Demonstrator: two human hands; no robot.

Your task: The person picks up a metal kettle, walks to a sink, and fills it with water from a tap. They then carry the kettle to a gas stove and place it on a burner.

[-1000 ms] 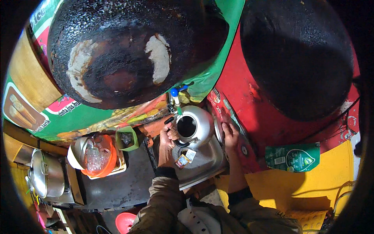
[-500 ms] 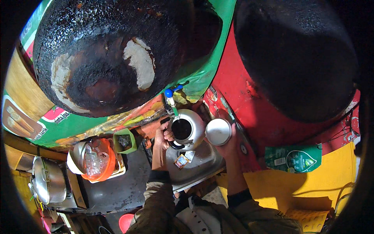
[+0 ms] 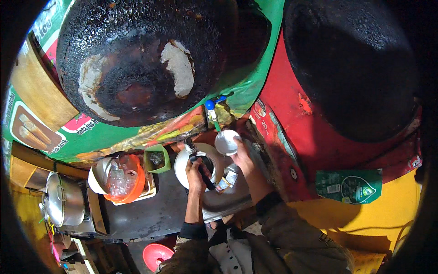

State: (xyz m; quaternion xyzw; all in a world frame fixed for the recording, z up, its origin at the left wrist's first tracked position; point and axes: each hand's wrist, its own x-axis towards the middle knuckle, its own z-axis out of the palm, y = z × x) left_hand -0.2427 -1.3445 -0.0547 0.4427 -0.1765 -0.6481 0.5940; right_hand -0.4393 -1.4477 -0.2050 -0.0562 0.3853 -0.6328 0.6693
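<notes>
My left hand (image 3: 196,177) grips the black handle of a silver kettle (image 3: 181,170), whose dark open mouth shows behind the handle. My right hand (image 3: 242,160) holds a small silver-white round dish, perhaps the kettle's lid (image 3: 224,140), just under the green spout of a blue-handled tap (image 3: 210,105). I cannot tell if water runs into it. The kettle sits over the left part of the steel sink (image 3: 228,205), with small torn packets (image 3: 231,176) beside it.
Left on the dark counter (image 3: 132,219) are an orange basin (image 3: 123,194) with clear glasses, a green container (image 3: 162,165) and a steel pot (image 3: 68,205). Two blackened woks (image 3: 137,64) hang at the back. A green pouch (image 3: 346,187) lies at right, a red stool (image 3: 155,255) below.
My left hand has shifted the kettle left and forward, out from under the tap. My right hand has brought the round dish from the right to beneath the spout.
</notes>
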